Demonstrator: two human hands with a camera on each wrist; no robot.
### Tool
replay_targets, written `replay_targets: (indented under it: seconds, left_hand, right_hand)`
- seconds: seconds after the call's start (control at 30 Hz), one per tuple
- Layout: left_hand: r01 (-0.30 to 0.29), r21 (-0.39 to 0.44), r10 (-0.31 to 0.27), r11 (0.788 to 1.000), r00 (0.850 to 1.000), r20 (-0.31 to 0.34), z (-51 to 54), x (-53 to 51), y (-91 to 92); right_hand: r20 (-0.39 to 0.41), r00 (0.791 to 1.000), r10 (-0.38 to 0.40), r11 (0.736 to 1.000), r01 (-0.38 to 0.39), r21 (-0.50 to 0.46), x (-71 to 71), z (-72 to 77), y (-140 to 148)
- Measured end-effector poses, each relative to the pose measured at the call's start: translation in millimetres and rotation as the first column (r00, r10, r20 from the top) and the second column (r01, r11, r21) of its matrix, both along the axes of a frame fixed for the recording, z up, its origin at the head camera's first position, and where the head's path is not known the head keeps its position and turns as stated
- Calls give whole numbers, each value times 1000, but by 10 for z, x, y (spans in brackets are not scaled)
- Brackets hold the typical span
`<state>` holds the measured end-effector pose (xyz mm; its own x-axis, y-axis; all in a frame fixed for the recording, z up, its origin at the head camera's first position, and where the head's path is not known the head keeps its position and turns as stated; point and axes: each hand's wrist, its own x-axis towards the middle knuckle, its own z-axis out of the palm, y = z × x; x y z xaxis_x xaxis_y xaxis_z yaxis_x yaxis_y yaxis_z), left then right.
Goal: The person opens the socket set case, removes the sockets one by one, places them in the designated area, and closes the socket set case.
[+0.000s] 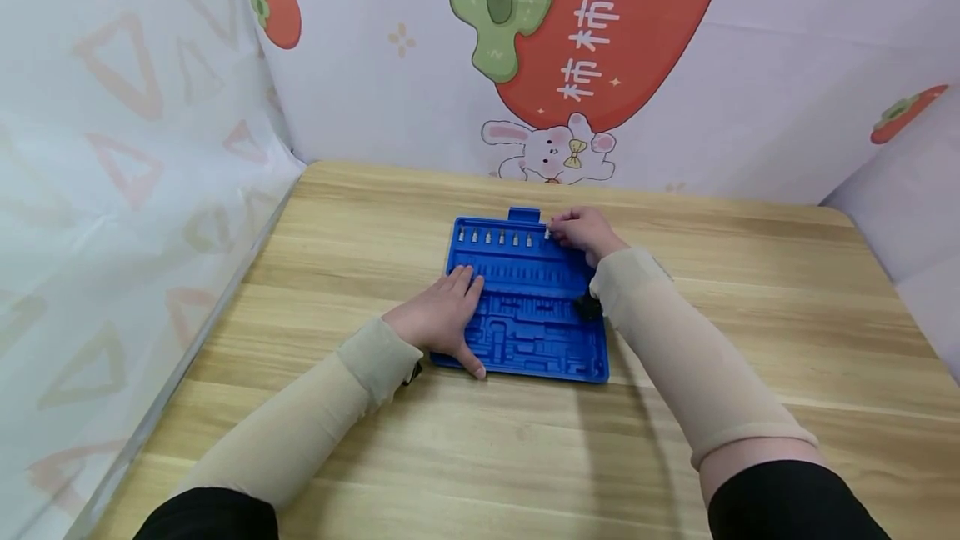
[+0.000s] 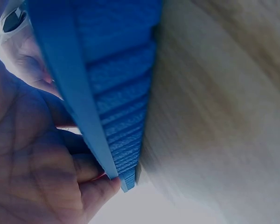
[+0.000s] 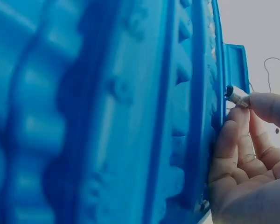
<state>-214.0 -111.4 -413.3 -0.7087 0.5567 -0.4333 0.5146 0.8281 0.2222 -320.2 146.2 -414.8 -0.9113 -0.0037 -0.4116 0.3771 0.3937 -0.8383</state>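
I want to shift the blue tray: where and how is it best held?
Probably by its left wall, coming from the person's left: the blue tray lies flat, that wall offers a long straight edge, and the row of small metal bits sits along the far edge.

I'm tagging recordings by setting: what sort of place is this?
Probably a staged indoor tabletop workspace: a wood-grain table, a cartoon-fruit sheet hung behind it, and a blue molded tray lying on top.
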Motion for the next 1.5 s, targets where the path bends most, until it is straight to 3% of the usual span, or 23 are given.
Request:
replay_targets:
  seconds: [0.1,0.37,0.67,1.0,1.5]
  left_hand:
    - [-10,-1,10,1000,1000,2,-21,15,-6]
    - [-13,6,13,1000,1000,4,-27,39,-8]
    - [-16,12,16,1000,1000,1,-19,7,-10]
    - [-1,19,1,1000,1000,4,-19,1,-13]
    - [2,23,-2,1000,1000,1,-15,-3,-15]
  right_hand:
    - [2,1000,18,1000,-18,-17,10,11,30]
    - [31,998,56,980,-49,-191,58,36,294]
    - [18,996,93,960,-85,-265,114,114,526]
    - [18,994,110,970,-104,-219,145,117,814]
    - [56,996,75,987,-66,-148,205,-1,1234]
